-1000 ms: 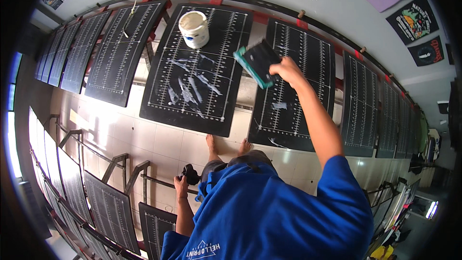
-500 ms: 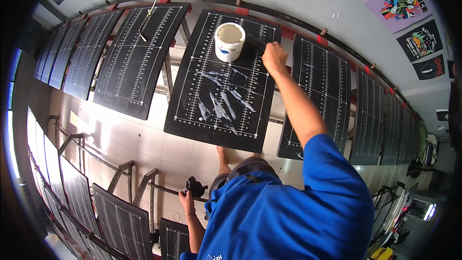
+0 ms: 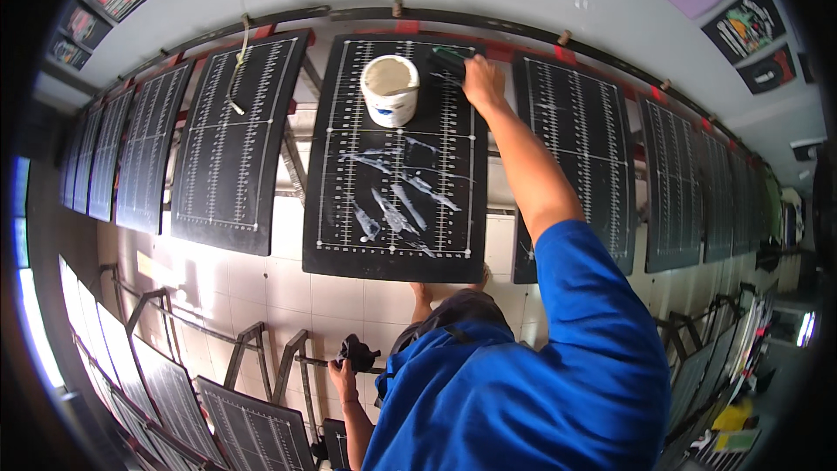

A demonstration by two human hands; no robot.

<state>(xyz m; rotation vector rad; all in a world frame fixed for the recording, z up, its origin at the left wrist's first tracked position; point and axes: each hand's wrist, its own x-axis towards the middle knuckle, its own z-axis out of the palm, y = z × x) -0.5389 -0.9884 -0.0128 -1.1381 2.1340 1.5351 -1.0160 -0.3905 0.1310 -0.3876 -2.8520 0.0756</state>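
Note:
A black board (image 3: pixel 353 201) printed with white ruler lines lies before me, streaked with white paste (image 3: pixel 405 201) on its near half. On its far half stands a white tub (image 3: pixel 390 109) with pale paste inside and what looks like a stick across its mouth. My right hand (image 3: pixel 484 85) is closed round a dark, flat tool with a green edge (image 3: pixel 447 58), held at the board's far right corner. I cannot tell the tool's exact kind. Low at my left side, my left hand (image 3: pixel 343 377) grips a crumpled black cloth (image 3: pixel 356 352).
Similar ruled boards (image 3: pixel 228 157) stand in a row on both sides, on a dark metal rail (image 3: pixel 479 22). A pale cord (image 3: pixel 237 70) hangs over a left board. Behind me are more boards (image 3: pixel 253 423) and metal frame arms (image 3: pixel 248 344).
My right hand and its tool have moved farther away along the board, beyond the tub's right side. The whole view has shifted a little. My left hand still holds the cloth.

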